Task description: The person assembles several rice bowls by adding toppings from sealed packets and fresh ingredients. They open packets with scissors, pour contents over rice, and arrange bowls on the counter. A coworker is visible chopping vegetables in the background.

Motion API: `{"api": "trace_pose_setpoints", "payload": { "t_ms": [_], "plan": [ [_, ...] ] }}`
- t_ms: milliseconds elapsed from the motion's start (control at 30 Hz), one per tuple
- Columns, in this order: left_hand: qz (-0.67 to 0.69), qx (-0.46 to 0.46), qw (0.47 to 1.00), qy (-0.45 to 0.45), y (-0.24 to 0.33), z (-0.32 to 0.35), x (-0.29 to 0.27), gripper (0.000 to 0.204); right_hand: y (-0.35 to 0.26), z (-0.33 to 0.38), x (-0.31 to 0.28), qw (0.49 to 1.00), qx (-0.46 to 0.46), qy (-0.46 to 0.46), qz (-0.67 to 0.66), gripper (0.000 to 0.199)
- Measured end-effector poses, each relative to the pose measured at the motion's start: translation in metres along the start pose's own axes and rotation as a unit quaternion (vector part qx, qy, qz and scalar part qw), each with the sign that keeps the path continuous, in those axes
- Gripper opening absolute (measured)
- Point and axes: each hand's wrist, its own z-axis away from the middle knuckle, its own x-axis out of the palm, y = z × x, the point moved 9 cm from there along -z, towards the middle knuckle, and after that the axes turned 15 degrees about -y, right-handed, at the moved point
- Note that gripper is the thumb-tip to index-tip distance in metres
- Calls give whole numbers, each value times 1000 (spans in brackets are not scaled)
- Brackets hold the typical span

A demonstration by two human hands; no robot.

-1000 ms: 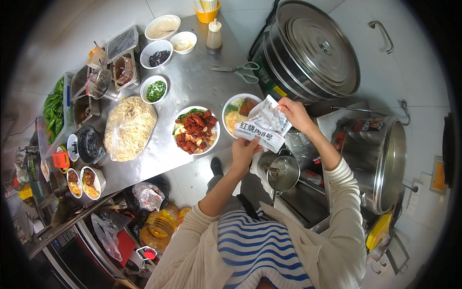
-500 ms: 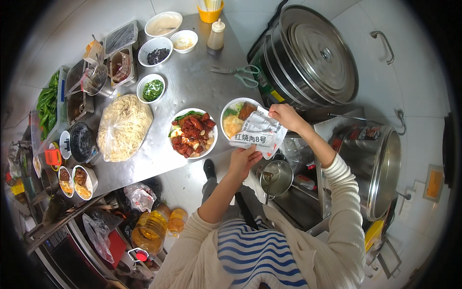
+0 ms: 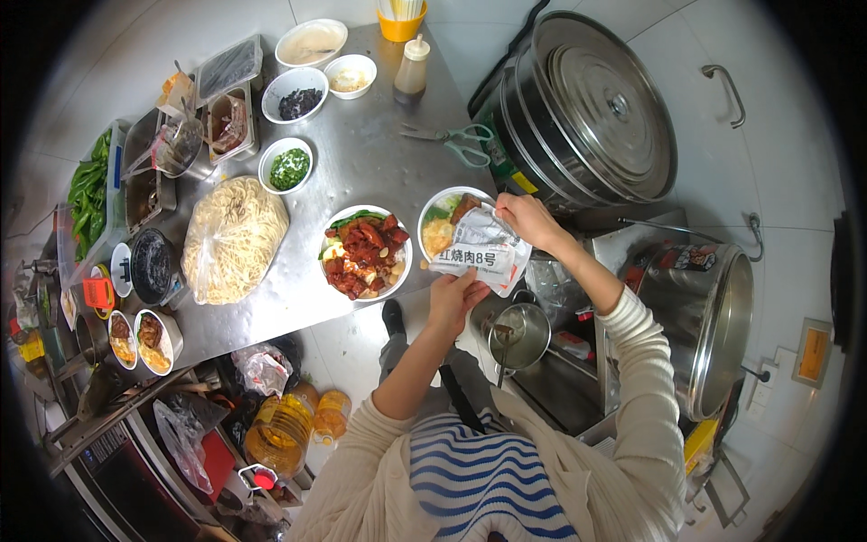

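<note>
A silver-and-white food pouch (image 3: 479,253) is held between my hands over the right edge of a white bowl (image 3: 437,228). That bowl shows yellow egg, greens and a brown chunk, and the pouch hides its right part. My left hand (image 3: 454,298) grips the pouch's lower edge, thumb on top. At its upper right corner my right hand (image 3: 526,219) is closed on the pouch. Just left stands a second bowl (image 3: 400,291), heaped with red-brown braised meat, greens and egg. Whether anything is leaving the pouch cannot be seen.
On the steel table (image 3: 361,144) lie a bag of noodles (image 3: 235,239), green-handled scissors (image 3: 465,143) and a sauce bottle (image 3: 412,70). A bowl of chopped scallions (image 3: 288,169) sits farther back. Large steel pots (image 3: 605,108) stand at the right, with a small saucepan (image 3: 522,334) below my hands.
My right hand has shifted slightly left, and the pouch's upper part looks more crumpled and folded. Both hands keep hold of it; the bowls stay put.
</note>
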Motion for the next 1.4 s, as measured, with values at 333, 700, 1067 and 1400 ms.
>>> {"api": "trace_pose_setpoints", "payload": {
  "t_ms": [333, 700, 1067, 1400],
  "plan": [
    [-2, 16, 1000, -4, 10, 0, 4, 27, -10, -15, -2, 999, -4, 2, 38, 15],
    [66, 23, 997, 13, -12, -3, 4, 27, -6, -7, -5, 998, 25, -21, 57, 15],
    [78, 29, 996, 14, -28, -4, 20, 25, 2, 0, -10, 997, 32, -24, 68, 14],
    [157, 16, 985, 64, -34, -1, 23, 23, -13, -10, -3, 995, -28, 6, 91, 13]
  ]
}}
